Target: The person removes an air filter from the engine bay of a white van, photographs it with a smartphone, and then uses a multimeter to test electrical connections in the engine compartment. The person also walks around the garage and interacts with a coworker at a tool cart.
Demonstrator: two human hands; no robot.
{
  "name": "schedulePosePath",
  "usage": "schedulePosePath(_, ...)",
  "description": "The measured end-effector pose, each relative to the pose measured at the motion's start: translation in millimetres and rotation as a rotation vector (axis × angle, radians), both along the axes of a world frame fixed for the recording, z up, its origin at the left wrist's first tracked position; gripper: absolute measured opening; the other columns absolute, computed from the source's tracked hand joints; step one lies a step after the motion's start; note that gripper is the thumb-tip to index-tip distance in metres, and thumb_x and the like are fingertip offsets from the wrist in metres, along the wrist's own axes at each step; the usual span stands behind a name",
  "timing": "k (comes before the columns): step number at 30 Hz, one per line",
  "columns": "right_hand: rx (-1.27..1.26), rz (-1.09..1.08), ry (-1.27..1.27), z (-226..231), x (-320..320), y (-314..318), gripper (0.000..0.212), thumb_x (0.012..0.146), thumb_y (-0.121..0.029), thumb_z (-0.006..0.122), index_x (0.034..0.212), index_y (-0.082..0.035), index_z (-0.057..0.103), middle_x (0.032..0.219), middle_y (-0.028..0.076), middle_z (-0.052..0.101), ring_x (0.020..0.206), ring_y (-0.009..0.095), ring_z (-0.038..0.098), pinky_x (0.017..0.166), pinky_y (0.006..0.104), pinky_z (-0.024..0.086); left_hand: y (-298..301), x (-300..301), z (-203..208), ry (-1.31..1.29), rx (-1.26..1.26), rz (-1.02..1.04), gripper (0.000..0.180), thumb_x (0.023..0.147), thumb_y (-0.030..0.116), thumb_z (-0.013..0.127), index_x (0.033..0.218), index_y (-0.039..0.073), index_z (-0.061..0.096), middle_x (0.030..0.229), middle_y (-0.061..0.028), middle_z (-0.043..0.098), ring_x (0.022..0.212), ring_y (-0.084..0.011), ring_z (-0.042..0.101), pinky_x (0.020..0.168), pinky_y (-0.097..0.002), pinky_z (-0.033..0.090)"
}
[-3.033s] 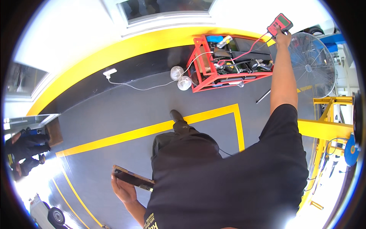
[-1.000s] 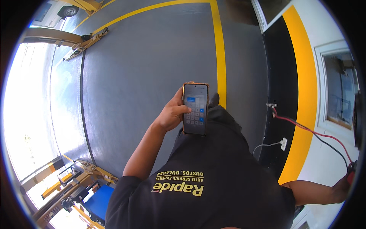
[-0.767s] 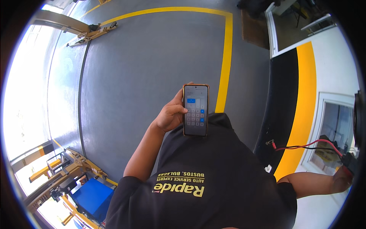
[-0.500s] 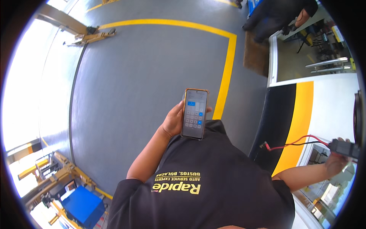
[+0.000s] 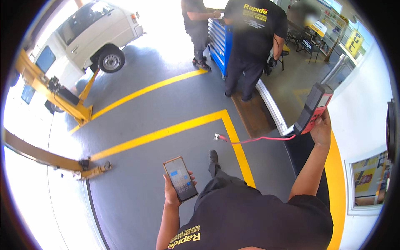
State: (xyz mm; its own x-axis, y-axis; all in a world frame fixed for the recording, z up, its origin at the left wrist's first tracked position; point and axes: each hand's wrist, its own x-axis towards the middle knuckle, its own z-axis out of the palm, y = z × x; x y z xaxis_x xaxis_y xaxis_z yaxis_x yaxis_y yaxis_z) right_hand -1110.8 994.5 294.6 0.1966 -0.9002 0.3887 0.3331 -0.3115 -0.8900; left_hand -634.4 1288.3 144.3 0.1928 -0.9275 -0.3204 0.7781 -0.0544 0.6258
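Observation:
In my left hand (image 5: 170, 191) rests a smartphone (image 5: 180, 178) in a brown-edged case, its screen lit with a grid of keys and blue buttons. My right hand (image 5: 321, 130), raised at the right, grips a red and black handheld tester (image 5: 313, 109) with a small display and several buttons; it looks like a battery tester. From its lower end a red lead (image 5: 266, 138) runs left to a metal clip (image 5: 219, 137), which hangs in the air above the floor. The thumb lies over the tester's front.
A white van (image 5: 89, 35) stands at the far left beyond a yellow lift post (image 5: 50, 89). Two people in dark clothes are at a blue tool cabinet (image 5: 219, 46) ahead. Right of them is a glass doorway, with a brown mat (image 5: 252, 114) before it. Yellow lines mark the grey floor.
The right hand has lifted the tester up and forward from the right edge. The phone now sits lower and further left. The view has tilted up, bringing in the van and the people.

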Motion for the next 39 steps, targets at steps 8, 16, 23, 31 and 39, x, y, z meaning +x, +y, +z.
schedulePosePath(8,0.327,0.295,-0.310,-37,273,-212,0.082,0.089,-0.034,0.083,0.153,-0.005,0.041,0.140,0.006,0.059,0.125,0.020,0.061,0.105,0.0401,0.053,-175,199,-33,-0.036,0.063,-0.036,0.078,0.101,0.066,0.049,0.153,0.010,0.041,0.132,-0.0172,0.062,0.123,-0.0314,0.062,0.098,-0.0504,0.057)
schedulePosePath(16,0.850,0.603,-0.266,-76,552,-390,0.047,0.103,-0.044,0.060,0.119,-0.001,0.069,0.094,0.010,0.078,0.068,0.014,0.074,0.058,0.0251,0.059,-296,363,-188,-0.665,1.080,-0.217,0.083,0.097,0.073,0.051,0.160,0.021,0.035,0.101,-0.0101,0.064,0.090,-0.0237,0.064,0.072,-0.0421,0.056)
schedulePosePath(23,0.894,0.227,-0.139,-82,676,-541,0.043,0.102,-0.042,0.060,0.123,-0.005,0.064,0.086,0.005,0.074,0.055,0.010,0.067,0.038,0.0214,0.048,-431,509,-211,-0.576,1.068,-0.472,0.083,0.098,0.073,0.050,0.158,0.017,0.038,0.108,-0.0114,0.064,0.096,-0.0245,0.063,0.077,-0.0425,0.055)
schedulePosePath(31,0.809,0.068,-0.095,-73,766,-675,0.054,0.101,-0.036,0.061,0.146,-0.009,0.046,0.090,0.003,0.066,0.055,0.007,0.061,0.037,0.0208,0.044,-667,686,-162,-0.682,0.905,-0.587,0.083,0.099,0.073,0.048,0.155,0.013,0.042,0.116,-0.0128,0.063,0.102,-0.0255,0.062,0.083,-0.0429,0.053)
schedulePosePath(39,0.858,0.156,-0.180,-102,909,-898,0.063,0.100,-0.033,0.063,0.153,-0.009,0.040,0.095,0.005,0.064,0.055,0.007,0.058,0.038,0.0226,0.037,-908,794,-161,-0.702,0.928,-0.685,0.084,0.099,0.074,0.046,0.153,0.009,0.045,0.124,-0.0143,0.062,0.108,-0.0264,0.062,0.089,-0.0434,0.052)
